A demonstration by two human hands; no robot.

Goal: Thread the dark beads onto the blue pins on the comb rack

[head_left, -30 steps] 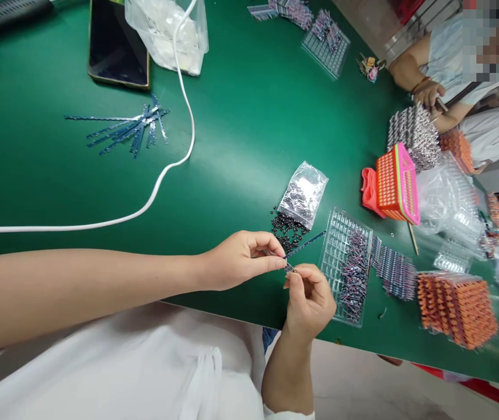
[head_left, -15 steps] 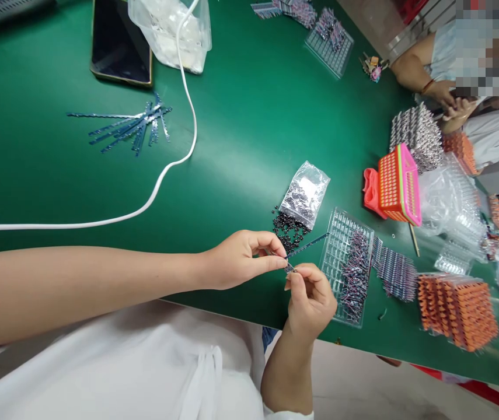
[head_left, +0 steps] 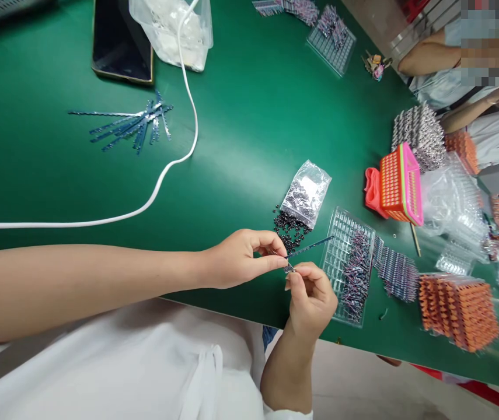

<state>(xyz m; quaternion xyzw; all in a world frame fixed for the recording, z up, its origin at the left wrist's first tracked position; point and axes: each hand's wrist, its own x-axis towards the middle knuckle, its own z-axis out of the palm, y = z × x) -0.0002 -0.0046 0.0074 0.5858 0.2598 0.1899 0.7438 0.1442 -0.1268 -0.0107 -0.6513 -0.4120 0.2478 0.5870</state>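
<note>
Left hand pinches a thin dark-blue strip, right hand some unclear tiny bit — shiny round black beads close, probably for reach.

The green tabletop reads to me as smooth, with a soft sheen where light falls. On my feed the black beads look hard and glossy, and the bag is thin, clear, crinkled plastic full of bright glints. I see rigid transparent plastic in the tray, perforated plastic in the basket, a shiny, foil-like finish on the blue strips. The garment is matt, softly creased white cloth. The small piece is too tiny for me to tell metal from plastic.
</note>
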